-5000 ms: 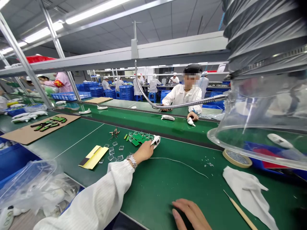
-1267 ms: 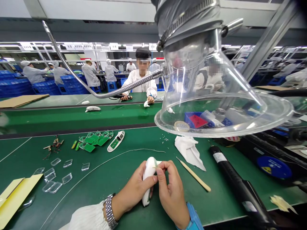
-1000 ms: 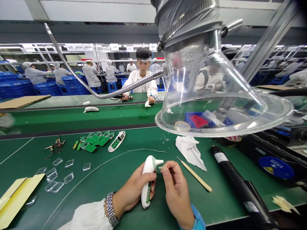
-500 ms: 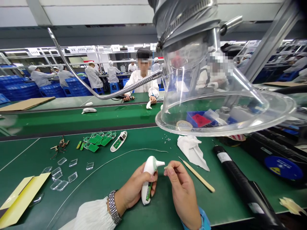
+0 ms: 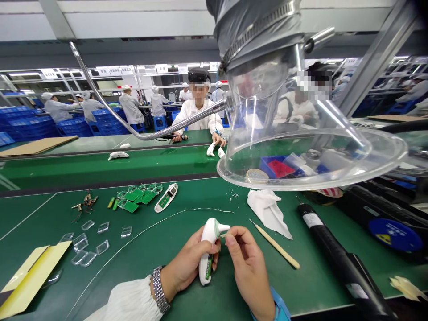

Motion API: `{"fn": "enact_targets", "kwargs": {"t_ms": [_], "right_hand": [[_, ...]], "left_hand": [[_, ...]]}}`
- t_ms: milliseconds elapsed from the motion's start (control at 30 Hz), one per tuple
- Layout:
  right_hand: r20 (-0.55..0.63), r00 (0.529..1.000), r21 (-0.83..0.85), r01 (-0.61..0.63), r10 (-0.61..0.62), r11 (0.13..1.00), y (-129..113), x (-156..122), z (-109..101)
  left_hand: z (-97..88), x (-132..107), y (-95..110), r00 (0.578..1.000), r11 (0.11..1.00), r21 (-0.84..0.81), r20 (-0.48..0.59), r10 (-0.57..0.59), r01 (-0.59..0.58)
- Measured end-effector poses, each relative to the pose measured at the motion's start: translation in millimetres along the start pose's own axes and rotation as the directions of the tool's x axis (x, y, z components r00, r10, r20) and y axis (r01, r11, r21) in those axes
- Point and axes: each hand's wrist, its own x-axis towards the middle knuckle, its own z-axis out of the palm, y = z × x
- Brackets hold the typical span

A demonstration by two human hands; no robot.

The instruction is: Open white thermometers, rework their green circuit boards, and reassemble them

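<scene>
Near the bottom edge of the tabletop, the left hand grips an ear thermometer, its long axis running away from the person and its nozzle pointing right. The right hand has closed in on that nozzle, pinching a pale sliver (very thin). Further right, through the clear hood, a blue bin holds a red-marked item.
</scene>
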Motion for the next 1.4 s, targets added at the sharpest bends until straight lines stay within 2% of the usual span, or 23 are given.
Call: {"fn": "enact_targets", "kwargs": {"t_ms": [200,500,800,933,1033,1167,1233,1300,1400], "right_hand": [[-0.005,0.999,-0.044,-0.037,0.037,0.998,4,-3,6],[0.004,0.990,0.074,-0.140,0.140,0.987,4,2,5],[-0.016,0.985,0.069,-0.173,0.174,0.983,8,2,7],[-0.057,0.982,0.073,-0.175,0.179,0.982,9,4,8],[-0.022,0.980,0.054,-0.194,0.195,0.980,7,6,6],[0.088,0.979,0.044,-0.191,0.187,0.981,8,3,2],[0.125,0.976,0.005,-0.183,0.181,0.983,8,-5,-3],[0.132,0.977,-0.114,-0.155,0.170,0.981,5,-15,-14],[0.149,0.987,-0.394,0.002,0.062,0.919,-11,-29,-49]], "left_hand": [[0.7,1,-1,1.000,0.999,0.029,-0.013,0.015,-0.015],[0.8,0,-2,0.996,0.990,0.115,0.007,0.085,-0.085],[0.2,-2,-4,0.995,0.979,0.181,0.049,0.090,-0.098],[0.4,-3,-7,0.996,0.977,0.206,0.087,0.035,-0.052],[-1.1,-1,-10,0.992,0.992,0.127,0.119,-0.035,0.020],[-5.5,2,-10,0.986,0.985,-0.129,0.132,-0.100,0.117],[-7.6,3,-8,0.987,0.969,-0.219,0.134,-0.090,0.118],[-9.0,4,-6,0.991,0.964,-0.252,0.119,-0.055,0.084],[-9.8,2,-4,0.998,0.971,-0.234,0.050,-0.026,0.037]]}}
